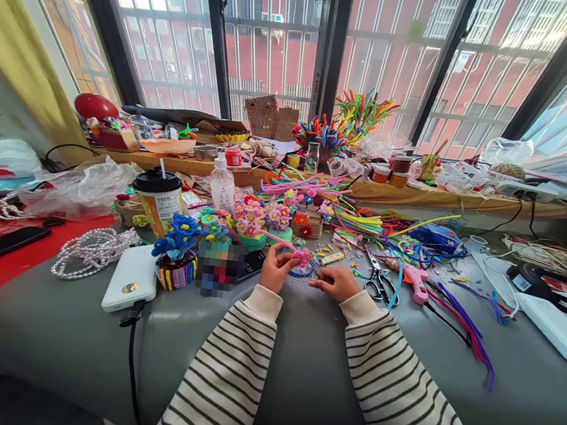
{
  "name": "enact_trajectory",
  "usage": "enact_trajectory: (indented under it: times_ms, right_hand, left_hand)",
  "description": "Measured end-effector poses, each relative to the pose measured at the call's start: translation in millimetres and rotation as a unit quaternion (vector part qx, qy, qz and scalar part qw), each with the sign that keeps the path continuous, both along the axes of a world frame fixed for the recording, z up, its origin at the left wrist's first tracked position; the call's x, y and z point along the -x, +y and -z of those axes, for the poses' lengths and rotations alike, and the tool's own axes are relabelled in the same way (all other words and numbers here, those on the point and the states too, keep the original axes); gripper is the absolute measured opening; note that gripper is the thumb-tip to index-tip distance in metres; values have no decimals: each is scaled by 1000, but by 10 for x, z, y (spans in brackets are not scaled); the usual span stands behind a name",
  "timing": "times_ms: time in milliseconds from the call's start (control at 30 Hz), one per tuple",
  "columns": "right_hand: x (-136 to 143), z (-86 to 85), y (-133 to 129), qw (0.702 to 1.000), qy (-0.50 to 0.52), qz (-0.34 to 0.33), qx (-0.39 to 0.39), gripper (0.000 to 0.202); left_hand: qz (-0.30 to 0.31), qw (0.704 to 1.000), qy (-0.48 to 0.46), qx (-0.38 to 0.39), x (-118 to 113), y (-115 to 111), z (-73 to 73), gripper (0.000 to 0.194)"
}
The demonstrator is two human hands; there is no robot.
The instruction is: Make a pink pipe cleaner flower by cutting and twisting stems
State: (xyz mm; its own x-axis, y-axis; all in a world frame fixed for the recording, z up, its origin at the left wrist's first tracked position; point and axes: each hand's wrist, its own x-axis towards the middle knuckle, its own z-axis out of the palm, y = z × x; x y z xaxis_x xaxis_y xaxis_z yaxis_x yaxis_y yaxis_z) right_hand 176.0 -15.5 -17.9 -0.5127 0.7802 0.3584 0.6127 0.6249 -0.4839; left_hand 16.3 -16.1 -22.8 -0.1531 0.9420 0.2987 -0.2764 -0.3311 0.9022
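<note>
The left hand [278, 269], at centre frame, pinches a pink fuzzy piece [302, 259] between thumb and fingers. Just right of it, the right hand [337, 283] has its fingertips closed on a thin tool [314, 270], type indistinct. Scissors [376, 272] and a pink glue gun [415, 282] lie right of centre.

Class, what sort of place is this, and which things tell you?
Probably a craft workspace: bundled coloured pipe cleaners, a pink glue gun and scissors lie on the grey table.
</note>
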Motion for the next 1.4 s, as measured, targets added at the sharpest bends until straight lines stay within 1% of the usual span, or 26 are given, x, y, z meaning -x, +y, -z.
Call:
enact_trajectory:
  times_ms: [133, 367, 533, 600, 700, 767, 833, 900, 1067, 1200, 1300, 1400]
  right_hand:
    - [-7, -25, -8, 1000, 8, 8, -1, 41]
    - [-42, -24, -37, 999, -28, 26, -10, 41]
    - [-59, -19, -5, 997, -45, 46, -31, 43]
    - [-75, -25, 9, 994, -41, 84, -48, 42]
    - [-108, -30, 20, 982, -19, 176, -66, 40]
    - [-133, -27, 22, 971, -8, 229, -66, 40]
    - [-159, -18, 21, 963, -10, 261, -62, 40]
    - [-185, -5, 18, 959, -19, 278, -55, 38]
    - [-219, 56, 24, 954, -40, 297, 7, 30]
    - [-197, 110, 56, 956, -41, 287, 52, 23]
    - [-183, 124, 67, 955, -45, 287, 68, 22]
    - [-178, 117, 56, 956, -34, 280, 74, 19]
  left_hand:
    - [-2, 1000, 10, -8, 4, 6, 6, 43]
    - [0, 998, 54, -27, -2, -14, 23, 41]
    - [-32, 995, 96, -25, 12, -7, 46, 40]
    - [-49, 995, 91, -16, 14, -6, 41, 37]
    - [-74, 996, 47, 12, 23, -14, 23, 31]
    - [-72, 997, 14, 38, 35, -22, 12, 27]
    - [-60, 996, -16, 58, 50, -28, 7, 24]
    - [-54, 996, -41, 64, 62, -29, 9, 23]
    - [-79, 992, -77, 55, 66, -12, 27, 22]
    - [-72, 991, -99, 55, 65, 2, 34, 33]
    - [-82, 992, -84, 56, 66, 9, 40, 36]
    - [-94, 991, -72, 61, 63, 14, 51, 30]
